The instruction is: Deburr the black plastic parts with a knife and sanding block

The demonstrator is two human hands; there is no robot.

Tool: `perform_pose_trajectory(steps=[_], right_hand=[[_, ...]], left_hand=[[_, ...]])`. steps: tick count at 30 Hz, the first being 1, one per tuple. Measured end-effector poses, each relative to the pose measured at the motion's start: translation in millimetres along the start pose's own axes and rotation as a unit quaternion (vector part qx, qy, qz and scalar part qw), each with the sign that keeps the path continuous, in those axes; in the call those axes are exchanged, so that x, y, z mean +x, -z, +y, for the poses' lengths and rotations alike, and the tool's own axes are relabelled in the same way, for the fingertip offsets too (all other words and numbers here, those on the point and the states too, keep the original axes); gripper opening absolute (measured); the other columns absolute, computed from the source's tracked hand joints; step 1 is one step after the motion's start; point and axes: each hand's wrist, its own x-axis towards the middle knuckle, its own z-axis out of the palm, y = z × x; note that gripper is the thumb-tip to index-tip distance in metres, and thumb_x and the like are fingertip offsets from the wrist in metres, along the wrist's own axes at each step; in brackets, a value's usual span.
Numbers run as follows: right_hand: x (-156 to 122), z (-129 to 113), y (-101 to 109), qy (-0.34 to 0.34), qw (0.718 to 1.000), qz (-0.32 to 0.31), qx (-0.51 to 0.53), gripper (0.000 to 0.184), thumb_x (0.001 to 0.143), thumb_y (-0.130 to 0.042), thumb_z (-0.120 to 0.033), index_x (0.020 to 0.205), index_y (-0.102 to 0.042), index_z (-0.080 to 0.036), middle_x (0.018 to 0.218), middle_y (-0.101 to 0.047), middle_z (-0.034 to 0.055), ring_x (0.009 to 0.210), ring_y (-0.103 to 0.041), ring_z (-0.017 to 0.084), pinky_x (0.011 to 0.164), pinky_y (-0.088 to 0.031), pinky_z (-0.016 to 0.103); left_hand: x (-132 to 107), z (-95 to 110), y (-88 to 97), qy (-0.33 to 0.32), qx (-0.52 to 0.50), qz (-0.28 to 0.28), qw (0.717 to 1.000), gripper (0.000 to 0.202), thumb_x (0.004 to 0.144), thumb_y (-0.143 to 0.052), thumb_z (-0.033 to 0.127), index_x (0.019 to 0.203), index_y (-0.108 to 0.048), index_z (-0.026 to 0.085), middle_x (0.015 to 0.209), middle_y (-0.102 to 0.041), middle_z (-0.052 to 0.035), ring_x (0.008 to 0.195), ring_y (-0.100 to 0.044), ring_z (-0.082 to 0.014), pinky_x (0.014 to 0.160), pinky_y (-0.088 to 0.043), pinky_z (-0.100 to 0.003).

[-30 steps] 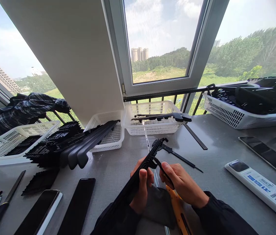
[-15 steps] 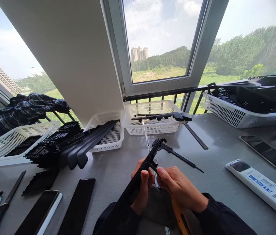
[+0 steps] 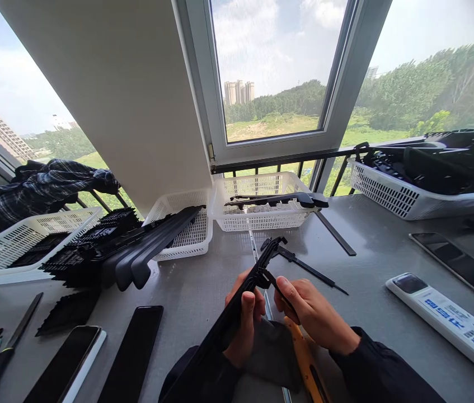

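Note:
My left hand (image 3: 243,322) is closed around a long black plastic trim piece (image 3: 224,330), which slants from the lower left up to a hooked far end. In my right hand (image 3: 310,313), thumb and fingers pinch a thin dark strip (image 3: 277,288); its kind is unclear. The strip's upper end meets a small bracket on the trim piece, and I cannot tell whether it is part of it. Below my hands lie a dark grey cloth-like piece (image 3: 272,355) and an orange-yellow tool (image 3: 306,364). A black caliper (image 3: 310,271) lies just beyond my right hand.
White baskets (image 3: 262,221) stand along the window side, several holding black parts. Stacked black trim pieces (image 3: 136,257) lie at left. Nearer are a file (image 3: 24,322), phones (image 3: 131,352) and a pen. To the right are a white labelled device (image 3: 446,319) and a dark tablet-like slab (image 3: 459,263).
My right hand has shifted slightly up and right. The thin dark strip in its fingers now shows clearly, angled away from the trim piece. My left hand keeps its hold.

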Motion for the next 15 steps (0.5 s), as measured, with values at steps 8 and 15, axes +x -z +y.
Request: perform_pose_trajectory(steps=[8,15], right_hand=[[-1.5,-2.7,-3.2,0.01,1.0,-0.019,-0.001,0.081,0.104,-0.024,-0.082,0.059,-0.053,-0.022,0.051,-0.045,-0.0011,0.048,-0.041,0.013,0.052,-0.033,0.028],[-2.1,-1.5,-2.2,0.007,1.0,-0.018,-0.018,0.082,0.104,-0.022,-0.082,0.059,-0.055,-0.022,0.051,-0.046,-0.0005,0.049,-0.043,0.014,0.052,-0.034,0.028]], left_hand=[[-0.4,-9.6,1.4,0.024,-0.009,-0.004,1.0,0.085,0.091,-0.047,0.089,0.136,-0.07,0.02,0.061,-0.05,0.0041,0.054,-0.044,-0.0148,0.055,-0.039,-0.03],[0.2,-13.3,1.5,0.017,0.009,-0.009,1.0,0.086,0.09,-0.046,0.09,0.137,-0.07,0.022,0.059,-0.05,0.0046,0.052,-0.045,-0.0159,0.053,-0.038,-0.03]])
